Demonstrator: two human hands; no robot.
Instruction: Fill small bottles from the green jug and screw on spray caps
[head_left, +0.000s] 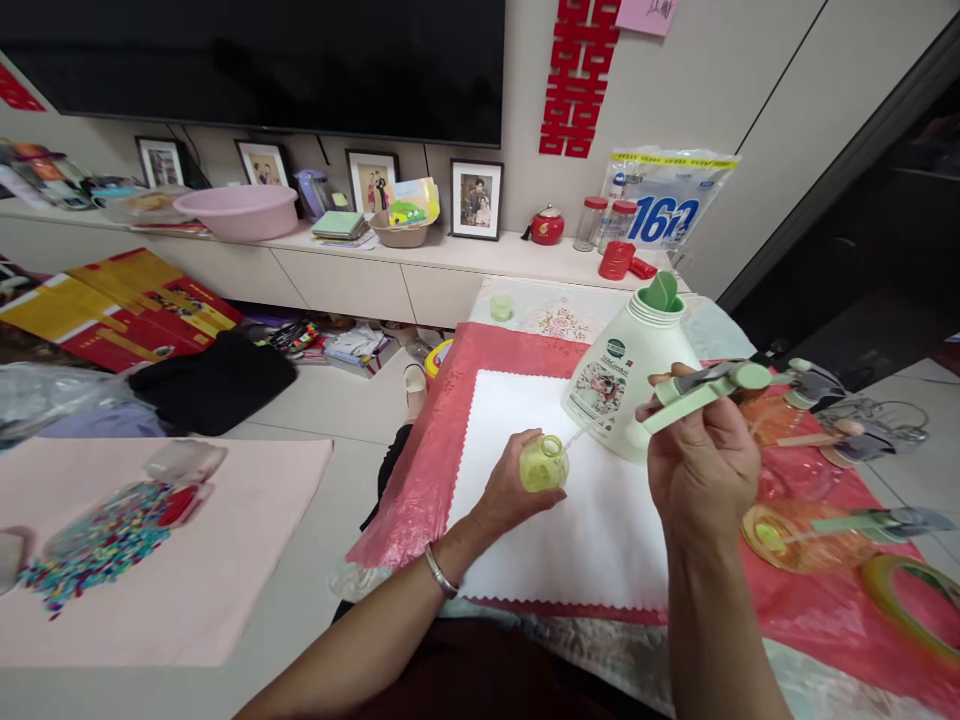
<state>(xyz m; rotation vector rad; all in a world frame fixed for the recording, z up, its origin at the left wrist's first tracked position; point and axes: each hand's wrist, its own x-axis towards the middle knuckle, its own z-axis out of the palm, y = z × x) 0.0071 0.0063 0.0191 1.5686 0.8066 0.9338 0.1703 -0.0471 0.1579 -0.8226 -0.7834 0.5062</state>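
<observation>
My left hand (pixel 517 480) is wrapped round a small see-through yellow-green bottle (pixel 541 468), its uncapped mouth facing up. In my right hand (pixel 705 470) is a pale green trigger spray head (pixel 701 388), gripped between thumb and fingers. A thin clear dip tube (pixel 576 437) shows just beside the bottle's mouth; whether it touches the bottle I cannot tell. Behind both hands stands a large pale green detergent jug (pixel 626 360), with a green piece (pixel 661 290) sticking out of its open neck. A white scallop-edged mat (pixel 517 560) lies under the bottle.
Orange spray bottles (pixel 814 535) lie to the right on the red table cover (pixel 427 450), near a tape roll (pixel 911 600). A small green cap (pixel 501 306) sits at the far edge. Left, another table (pixel 247 520) carries colourful small pieces (pixel 105 545). Jars (pixel 591 222) stand on the cabinet.
</observation>
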